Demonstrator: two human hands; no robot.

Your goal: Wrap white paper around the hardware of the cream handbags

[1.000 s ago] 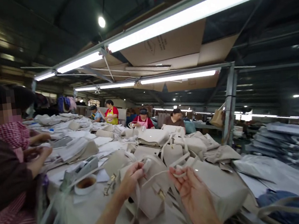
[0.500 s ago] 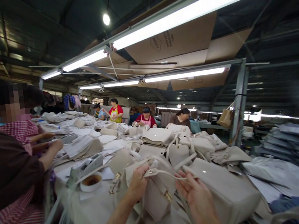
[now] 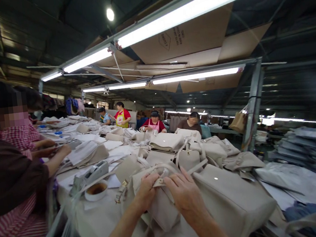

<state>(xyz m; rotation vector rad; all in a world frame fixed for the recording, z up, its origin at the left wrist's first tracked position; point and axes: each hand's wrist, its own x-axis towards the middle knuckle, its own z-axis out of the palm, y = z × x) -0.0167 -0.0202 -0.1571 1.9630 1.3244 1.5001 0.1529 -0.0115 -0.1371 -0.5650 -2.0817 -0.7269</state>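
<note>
A small beige bag (image 3: 162, 209) with gold hardware stands on the table in front of me. My left hand (image 3: 147, 191) is closed on its top edge, pinching the strap end by a small metal fitting. My right hand (image 3: 185, 196) is closed over the same spot, palm down, fingers touching the left hand's fingers. A thin beige strap (image 3: 152, 169) loops up behind both hands. A larger beige bag (image 3: 236, 201) lies on its side just right of my right hand.
Several more beige bags (image 3: 188, 157) are piled across the long table. A tape dispenser (image 3: 92, 175) and a small bowl of brown liquid (image 3: 96, 190) sit to the left. A person in a dark top (image 3: 9, 188) works at my left; others stand at the far end.
My right hand, palm up and holding the strap out to the right, has turned over and come left to meet my left hand on top of the small bag.
</note>
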